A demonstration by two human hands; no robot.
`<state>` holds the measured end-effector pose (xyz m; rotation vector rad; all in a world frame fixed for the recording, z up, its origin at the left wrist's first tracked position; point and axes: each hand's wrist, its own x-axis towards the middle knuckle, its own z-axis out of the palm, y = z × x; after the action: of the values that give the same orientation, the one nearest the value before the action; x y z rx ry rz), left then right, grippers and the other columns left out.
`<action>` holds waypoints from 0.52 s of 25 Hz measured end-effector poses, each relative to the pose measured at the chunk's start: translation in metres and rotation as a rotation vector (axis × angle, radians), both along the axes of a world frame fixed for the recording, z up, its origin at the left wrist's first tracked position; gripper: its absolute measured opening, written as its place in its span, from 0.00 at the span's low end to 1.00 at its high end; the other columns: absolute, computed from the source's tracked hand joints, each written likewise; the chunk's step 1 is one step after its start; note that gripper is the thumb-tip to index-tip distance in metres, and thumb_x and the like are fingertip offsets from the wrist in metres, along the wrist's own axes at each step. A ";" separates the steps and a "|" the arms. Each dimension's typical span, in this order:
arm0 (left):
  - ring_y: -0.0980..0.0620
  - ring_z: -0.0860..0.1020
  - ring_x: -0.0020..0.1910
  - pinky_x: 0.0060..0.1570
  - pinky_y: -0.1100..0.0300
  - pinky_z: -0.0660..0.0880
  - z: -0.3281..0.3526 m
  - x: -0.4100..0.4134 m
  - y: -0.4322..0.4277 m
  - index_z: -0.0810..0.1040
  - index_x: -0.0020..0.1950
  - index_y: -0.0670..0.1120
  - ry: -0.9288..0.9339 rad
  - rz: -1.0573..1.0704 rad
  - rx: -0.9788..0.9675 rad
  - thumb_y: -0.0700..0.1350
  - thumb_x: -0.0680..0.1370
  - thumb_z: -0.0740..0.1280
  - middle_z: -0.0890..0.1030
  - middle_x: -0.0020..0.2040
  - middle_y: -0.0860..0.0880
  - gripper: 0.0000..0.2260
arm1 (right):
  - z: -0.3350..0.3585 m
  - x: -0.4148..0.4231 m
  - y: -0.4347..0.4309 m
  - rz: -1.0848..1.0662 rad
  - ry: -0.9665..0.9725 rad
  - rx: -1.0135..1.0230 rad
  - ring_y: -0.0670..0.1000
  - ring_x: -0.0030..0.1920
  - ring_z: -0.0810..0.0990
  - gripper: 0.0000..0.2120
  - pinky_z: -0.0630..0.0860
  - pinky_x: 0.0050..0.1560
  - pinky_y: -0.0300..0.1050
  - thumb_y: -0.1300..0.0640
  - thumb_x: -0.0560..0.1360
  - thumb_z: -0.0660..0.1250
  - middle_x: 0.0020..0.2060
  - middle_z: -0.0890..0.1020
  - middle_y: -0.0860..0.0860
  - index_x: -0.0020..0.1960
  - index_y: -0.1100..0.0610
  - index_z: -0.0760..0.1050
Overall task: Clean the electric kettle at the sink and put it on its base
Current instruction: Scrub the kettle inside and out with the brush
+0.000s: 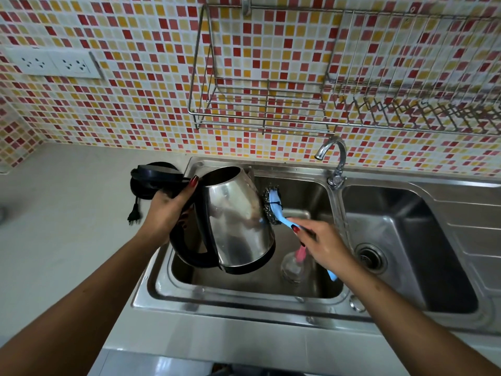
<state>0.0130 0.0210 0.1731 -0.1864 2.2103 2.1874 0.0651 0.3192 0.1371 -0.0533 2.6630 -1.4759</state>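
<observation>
The left hand (169, 210) wraps the handle of the kettle (238, 221), tilting it over the left sink (244, 290) basin, lid open. The right hand (322, 245) grips a blue scrubber (276, 206), its steel pad against the kettle's right side. The base (143, 187) sits far left on the counter (67, 240).

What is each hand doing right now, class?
Left hand: closed on the kettle handle.
Right hand: closed on the blue scrubber handle.

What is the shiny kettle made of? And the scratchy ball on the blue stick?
The kettle body looks like polished steel: it mirrors light, with a dull black, probably plastic, handle. The scrubber head looks like coiled metal wire, grey and glinting. Its blue handle seems smooth plastic.
</observation>
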 end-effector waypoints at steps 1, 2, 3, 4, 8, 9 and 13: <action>0.63 0.73 0.20 0.25 0.71 0.70 0.002 0.001 -0.001 0.74 0.41 0.49 0.009 -0.014 -0.002 0.50 0.78 0.66 0.75 0.22 0.59 0.09 | -0.006 -0.005 0.001 -0.030 -0.011 0.008 0.61 0.26 0.80 0.16 0.72 0.25 0.40 0.60 0.79 0.62 0.29 0.78 0.65 0.61 0.43 0.76; 0.63 0.73 0.20 0.24 0.71 0.69 0.002 0.001 -0.002 0.74 0.40 0.49 0.018 -0.023 -0.002 0.53 0.76 0.67 0.75 0.22 0.59 0.09 | -0.008 -0.008 0.000 -0.051 0.018 -0.020 0.60 0.26 0.80 0.16 0.70 0.25 0.40 0.60 0.79 0.61 0.27 0.77 0.58 0.62 0.44 0.76; 0.62 0.72 0.20 0.24 0.70 0.69 0.002 0.000 -0.003 0.75 0.39 0.50 0.026 -0.029 0.007 0.56 0.74 0.69 0.74 0.22 0.58 0.11 | -0.006 -0.010 -0.004 -0.058 0.069 -0.056 0.55 0.25 0.79 0.17 0.70 0.26 0.39 0.61 0.79 0.61 0.26 0.77 0.49 0.62 0.46 0.76; 0.61 0.70 0.20 0.23 0.67 0.67 0.001 -0.001 -0.006 0.76 0.38 0.50 0.030 -0.031 0.019 0.59 0.71 0.71 0.73 0.23 0.57 0.14 | -0.006 -0.007 -0.008 -0.056 0.111 -0.089 0.51 0.25 0.77 0.17 0.70 0.28 0.38 0.63 0.78 0.61 0.26 0.77 0.44 0.63 0.47 0.76; 0.55 0.66 0.20 0.23 0.63 0.63 0.004 -0.002 -0.011 0.74 0.35 0.47 0.072 -0.055 0.031 0.66 0.63 0.75 0.68 0.23 0.52 0.23 | -0.032 0.025 0.007 -0.029 -0.045 -0.088 0.53 0.32 0.74 0.19 0.71 0.36 0.46 0.62 0.78 0.62 0.33 0.79 0.56 0.56 0.38 0.77; 0.57 0.68 0.20 0.22 0.63 0.65 0.006 0.000 -0.010 0.74 0.35 0.48 0.080 -0.055 -0.006 0.66 0.62 0.75 0.70 0.23 0.54 0.24 | -0.033 0.023 0.008 -0.032 -0.179 -0.112 0.55 0.35 0.74 0.16 0.71 0.35 0.46 0.60 0.79 0.61 0.35 0.78 0.58 0.54 0.38 0.77; 0.69 0.78 0.31 0.37 0.69 0.73 0.012 0.011 0.005 0.75 0.43 0.55 0.135 -0.009 -0.288 0.48 0.70 0.75 0.80 0.32 0.61 0.09 | 0.016 -0.018 0.001 0.039 -0.542 -0.113 0.50 0.45 0.76 0.23 0.73 0.36 0.40 0.31 0.75 0.50 0.47 0.78 0.50 0.65 0.37 0.67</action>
<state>0.0239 0.0256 0.1856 -0.0349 2.5868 1.9203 0.0468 0.3201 0.1533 0.2489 2.1357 -1.3825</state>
